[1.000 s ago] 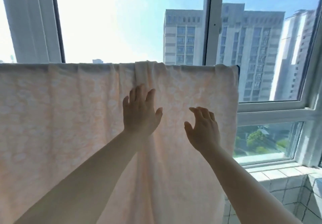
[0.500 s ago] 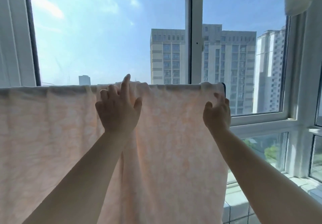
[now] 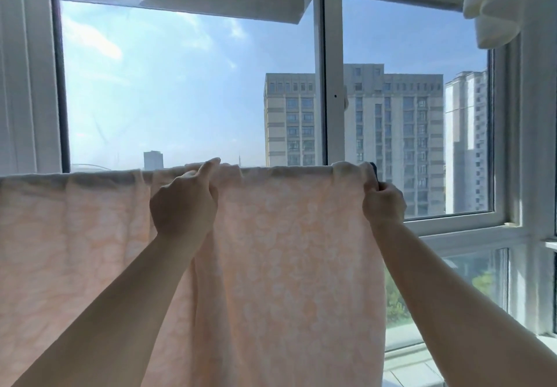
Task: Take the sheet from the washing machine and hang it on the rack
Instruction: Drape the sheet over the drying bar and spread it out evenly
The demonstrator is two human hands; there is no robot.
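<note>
Gripping the peach sheet [image 3: 286, 266] where it drapes over the rack bar [image 3: 373, 166], both hands have risen: left hand [image 3: 184, 203] pinches the top fold, right hand [image 3: 384, 203] now clutches its right edge.

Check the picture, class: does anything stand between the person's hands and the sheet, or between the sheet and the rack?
Nothing visible does. The left hand and right hand already grip the sheet, which is draped over the rack.

Both hands rose; right hand [image 3: 383, 203] now apparently pinches sheet [image 3: 286, 251] edge.
</note>
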